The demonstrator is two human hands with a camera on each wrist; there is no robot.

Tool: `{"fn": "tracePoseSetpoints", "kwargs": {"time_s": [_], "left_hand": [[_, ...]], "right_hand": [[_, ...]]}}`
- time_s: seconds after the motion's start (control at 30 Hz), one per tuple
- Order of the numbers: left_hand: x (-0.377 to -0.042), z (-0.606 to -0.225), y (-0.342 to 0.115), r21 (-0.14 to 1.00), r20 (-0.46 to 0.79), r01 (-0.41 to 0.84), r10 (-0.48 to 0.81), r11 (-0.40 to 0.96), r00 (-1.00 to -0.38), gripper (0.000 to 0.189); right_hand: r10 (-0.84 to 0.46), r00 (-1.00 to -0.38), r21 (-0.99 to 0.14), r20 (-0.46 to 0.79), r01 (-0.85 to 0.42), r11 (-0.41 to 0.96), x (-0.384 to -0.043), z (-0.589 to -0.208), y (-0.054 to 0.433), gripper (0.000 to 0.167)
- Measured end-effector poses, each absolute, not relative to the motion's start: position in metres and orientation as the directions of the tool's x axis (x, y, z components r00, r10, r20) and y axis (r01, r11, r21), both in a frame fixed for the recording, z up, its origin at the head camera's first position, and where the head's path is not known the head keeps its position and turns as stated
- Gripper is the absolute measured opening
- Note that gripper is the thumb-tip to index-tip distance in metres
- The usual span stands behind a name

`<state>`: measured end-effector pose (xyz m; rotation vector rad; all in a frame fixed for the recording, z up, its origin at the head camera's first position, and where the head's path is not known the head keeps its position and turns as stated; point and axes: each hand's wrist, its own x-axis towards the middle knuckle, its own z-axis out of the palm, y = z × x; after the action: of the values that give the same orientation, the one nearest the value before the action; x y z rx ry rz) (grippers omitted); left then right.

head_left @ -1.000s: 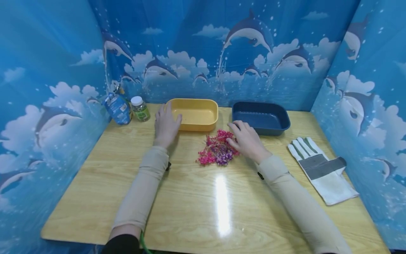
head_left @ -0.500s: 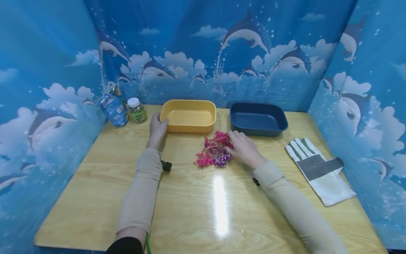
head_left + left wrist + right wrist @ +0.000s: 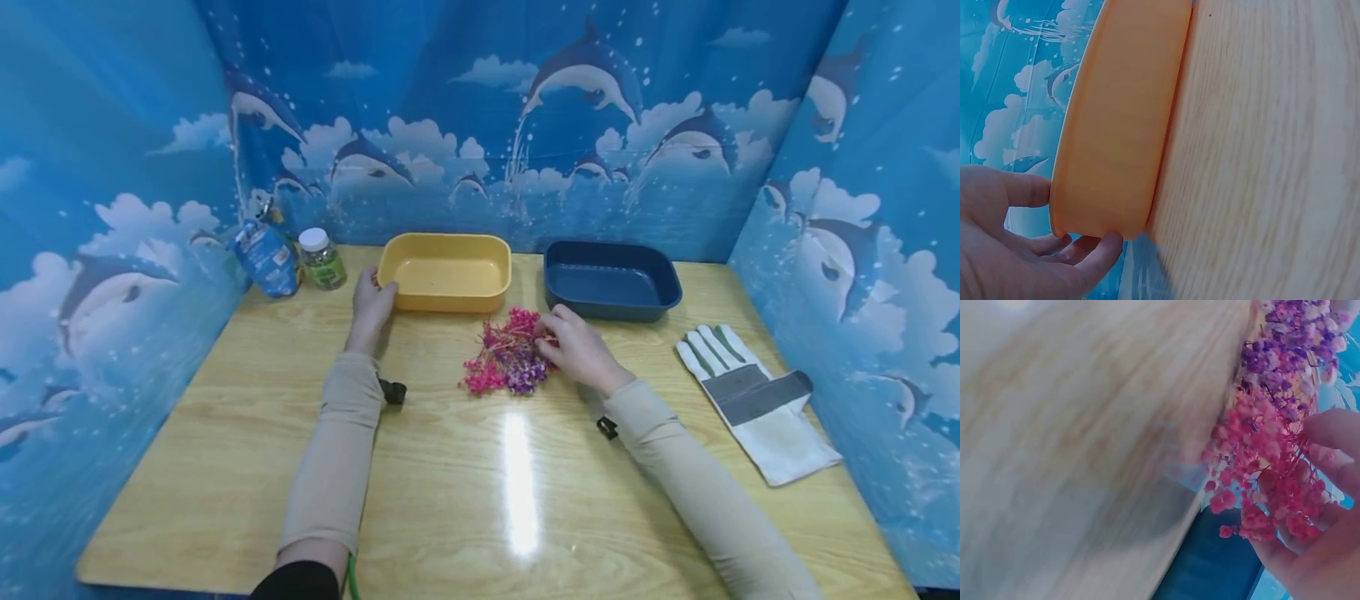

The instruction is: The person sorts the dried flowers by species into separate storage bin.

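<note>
A yellow plastic tray (image 3: pixel 450 304) stands at the back of the table, and my left hand (image 3: pixel 372 302) holds its left end. In the left wrist view, the fingers and thumb (image 3: pixel 1029 189) of that hand lie against the tray's end wall (image 3: pixel 1116 125). Right of centre, my right hand (image 3: pixel 579 346) pinches the bunch of dried pink and purple flowers (image 3: pixel 510 354) on its right side. Seen from the right wrist, fingers (image 3: pixel 1335 431) curl around pink sprigs (image 3: pixel 1260 469); some fingertips are hidden behind the blossoms.
A dark blue tray (image 3: pixel 613 312) stands behind my right hand. A white and grey work glove (image 3: pixel 757 404) lies on the right. At the back left are a white-capped jar (image 3: pixel 324 262) and a blue pouch (image 3: pixel 266 258). A dolphin-print curtain (image 3: pixel 480 100) surrounds the wooden table (image 3: pixel 247 467).
My left hand has come down from above the yellow tray's rim to hold its left end. The right hand's fingers have closed on the flowers. The view has shifted slightly.
</note>
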<state>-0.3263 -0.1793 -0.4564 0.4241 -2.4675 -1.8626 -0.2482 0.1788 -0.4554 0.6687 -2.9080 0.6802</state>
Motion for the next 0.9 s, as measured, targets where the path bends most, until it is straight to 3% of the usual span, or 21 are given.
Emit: {"fn": "tracePoseSetpoints", "kwargs": {"time_s": [0.43, 0.73, 0.9], "left_hand": [[-0.326, -0.455, -0.180, 0.948, -0.145, -0.197, -0.210, 0.250, -0.967, 0.068], [-0.327, -0.456, -0.180, 0.955, -0.139, -0.189, -0.219, 0.227, -0.966, 0.067], [-0.327, -0.457, -0.181, 0.957, -0.154, -0.200, -0.217, 0.211, -0.964, 0.069]], "right_hand": [[-0.326, -0.936, -0.636, 0.132, -0.332, 0.696, -0.252, -0.437, 0.192, 0.010], [-0.247, -0.959, -0.719, 0.137, -0.268, 0.641, -0.255, -0.420, 0.204, 0.006], [-0.217, -0.970, -0.791, 0.106, -0.214, 0.574, -0.258, -0.412, 0.203, 0.015]]}}
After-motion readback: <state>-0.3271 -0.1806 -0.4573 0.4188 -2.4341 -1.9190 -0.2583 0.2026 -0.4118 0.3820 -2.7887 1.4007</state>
